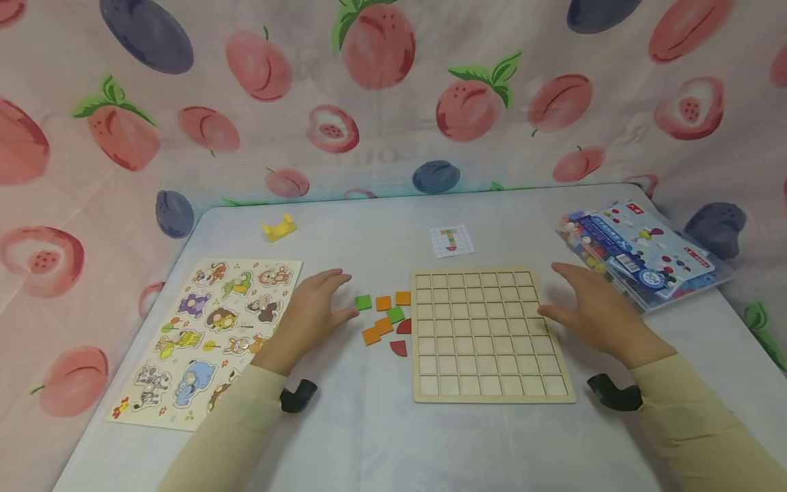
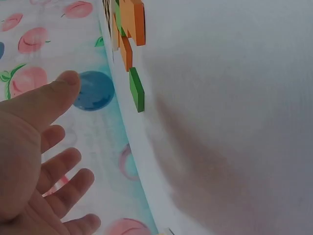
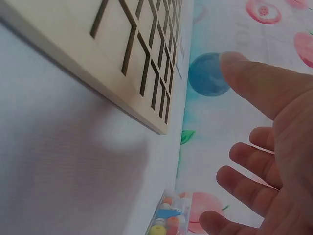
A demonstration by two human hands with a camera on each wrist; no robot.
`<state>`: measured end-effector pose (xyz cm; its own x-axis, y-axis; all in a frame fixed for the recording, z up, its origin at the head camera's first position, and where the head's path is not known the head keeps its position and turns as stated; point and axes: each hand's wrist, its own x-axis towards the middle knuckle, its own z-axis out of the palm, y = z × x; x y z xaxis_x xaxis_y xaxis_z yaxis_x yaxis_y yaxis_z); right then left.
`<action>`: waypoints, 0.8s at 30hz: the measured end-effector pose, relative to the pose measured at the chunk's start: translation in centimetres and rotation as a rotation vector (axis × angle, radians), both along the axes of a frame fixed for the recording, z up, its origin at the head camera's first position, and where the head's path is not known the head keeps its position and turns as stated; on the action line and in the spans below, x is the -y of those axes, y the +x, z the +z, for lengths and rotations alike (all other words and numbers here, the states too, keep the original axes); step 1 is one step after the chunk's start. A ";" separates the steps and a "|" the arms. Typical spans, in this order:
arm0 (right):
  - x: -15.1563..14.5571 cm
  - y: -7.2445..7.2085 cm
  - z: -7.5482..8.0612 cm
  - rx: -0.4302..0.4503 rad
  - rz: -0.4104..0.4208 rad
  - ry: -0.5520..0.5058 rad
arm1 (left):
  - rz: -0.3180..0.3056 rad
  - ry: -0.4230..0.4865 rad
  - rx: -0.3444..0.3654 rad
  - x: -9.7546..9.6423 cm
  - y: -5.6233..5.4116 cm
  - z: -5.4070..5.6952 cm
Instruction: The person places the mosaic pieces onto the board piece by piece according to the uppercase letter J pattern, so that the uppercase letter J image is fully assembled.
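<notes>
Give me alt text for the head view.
Empty left hand and empty right hand flank a bare wooden grid board. Loose coloured tiles lie left of it, a pattern card beyond; animal puzzle far left, plastic box right.

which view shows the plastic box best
The head view: nearly the whole plastic box shows there, printed top included. The right wrist view catches only part, cut off at the bottom edge; the left wrist view shows none.

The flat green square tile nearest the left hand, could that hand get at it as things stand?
Likely yes. The left hand is empty beside the green tile, and nothing shows between them; the nearest orange square tile lies on the far side.
</notes>
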<state>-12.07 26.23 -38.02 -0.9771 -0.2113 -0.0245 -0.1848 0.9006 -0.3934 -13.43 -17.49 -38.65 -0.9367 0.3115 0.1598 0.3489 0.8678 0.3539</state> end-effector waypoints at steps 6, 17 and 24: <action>0.0 0.0 -0.2 0.056 0.005 -0.003 | 0.018 0.048 0.140 -0.7 -0.2 -0.2; 0.5 0.2 -0.7 0.069 0.038 -0.012 | 0.023 0.055 0.222 -1.8 -0.4 -0.8; 0.7 0.3 -0.9 0.105 0.046 -0.025 | 0.052 0.060 0.272 -2.6 -0.6 -1.2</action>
<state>-11.82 25.55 -38.92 -0.9588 -0.2576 -0.1199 -0.1825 0.8818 -0.4349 -14.07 -14.90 -39.82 -0.9621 0.2597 -0.0834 0.1897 0.8567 0.4796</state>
